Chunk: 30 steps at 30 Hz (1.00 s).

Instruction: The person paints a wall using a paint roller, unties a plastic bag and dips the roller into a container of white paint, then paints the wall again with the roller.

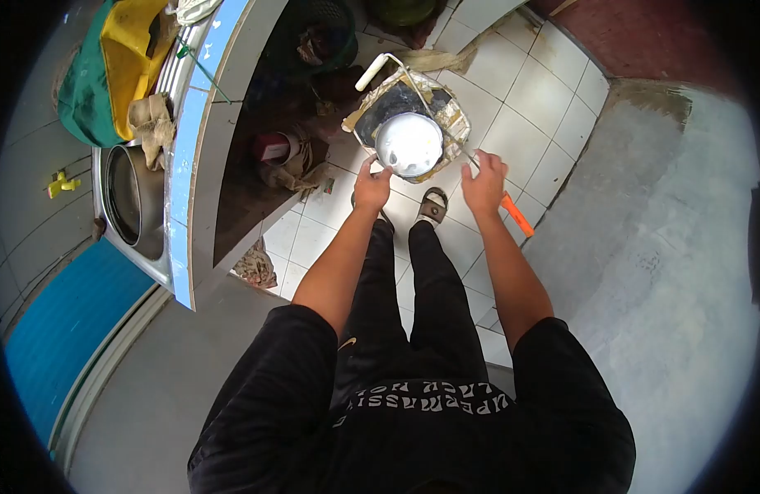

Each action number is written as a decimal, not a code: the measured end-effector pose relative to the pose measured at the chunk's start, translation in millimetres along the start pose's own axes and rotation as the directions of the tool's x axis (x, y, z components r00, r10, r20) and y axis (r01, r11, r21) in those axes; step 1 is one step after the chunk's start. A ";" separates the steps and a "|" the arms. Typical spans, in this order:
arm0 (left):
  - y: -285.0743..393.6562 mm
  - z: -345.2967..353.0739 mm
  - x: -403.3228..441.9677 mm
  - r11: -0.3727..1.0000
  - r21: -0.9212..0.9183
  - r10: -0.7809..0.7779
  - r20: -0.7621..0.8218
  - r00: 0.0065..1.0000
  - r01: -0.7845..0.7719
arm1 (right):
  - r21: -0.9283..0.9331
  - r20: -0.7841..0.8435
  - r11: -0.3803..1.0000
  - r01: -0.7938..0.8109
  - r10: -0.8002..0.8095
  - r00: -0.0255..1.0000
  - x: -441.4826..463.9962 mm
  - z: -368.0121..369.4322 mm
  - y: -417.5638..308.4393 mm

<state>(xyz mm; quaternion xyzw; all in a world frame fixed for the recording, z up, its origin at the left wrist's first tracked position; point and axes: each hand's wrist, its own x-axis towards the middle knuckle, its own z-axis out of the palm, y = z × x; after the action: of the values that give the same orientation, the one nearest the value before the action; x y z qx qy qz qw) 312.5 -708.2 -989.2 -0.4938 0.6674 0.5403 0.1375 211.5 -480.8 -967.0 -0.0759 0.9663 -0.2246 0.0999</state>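
A round can of white paint [409, 144] stands at a dark, paint-crusted container [456, 123] with a ragged rim, above the tiled floor. My left hand [371, 188] is at the near left edge, thumb and fingers bent around the container's rim; the fingertips are partly hidden. A paint roller with a white sleeve [371, 72] lies across the container. Its thin metal rod runs behind the can toward my right hand [484, 185]. My right thumb and fingers close about the rod, and an orange handle [518, 216] sticks out beyond that hand.
To the left, a blue-edged counter [179, 165] holds a steel sink [137, 198], a brown cloth [152, 123] and a yellow-green bag [124, 49]. Items sit beneath it, including a crumpled cloth [256, 265]. A grey painted wall [643, 247] borders the right side. My sandalled foot [432, 206] stands close by.
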 end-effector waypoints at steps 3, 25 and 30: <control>-7.2 3.4 5.6 0.998 -0.059 -0.017 -0.021 1.000 0.015 | -0.317 0.063 0.947 -0.054 0.078 0.995 -1.0 -5.0 23.8; 38.5 9.3 17.0 0.996 0.089 0.030 -0.253 0.967 -0.008 | 0.245 -0.083 0.969 0.021 0.000 0.997 -65.4 -67.6 67.3; 24.9 12.3 24.5 0.996 -0.083 0.014 -0.159 0.987 -0.027 | 0.136 -0.084 0.986 0.100 -0.089 0.993 -118.2 -86.2 81.4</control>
<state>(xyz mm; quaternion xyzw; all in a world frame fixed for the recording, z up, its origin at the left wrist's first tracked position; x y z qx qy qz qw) 276.4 -712.0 -996.9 -0.5337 0.6577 0.5284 0.0575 298.1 -349.8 -908.9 -0.1056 0.9467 -0.2990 0.0567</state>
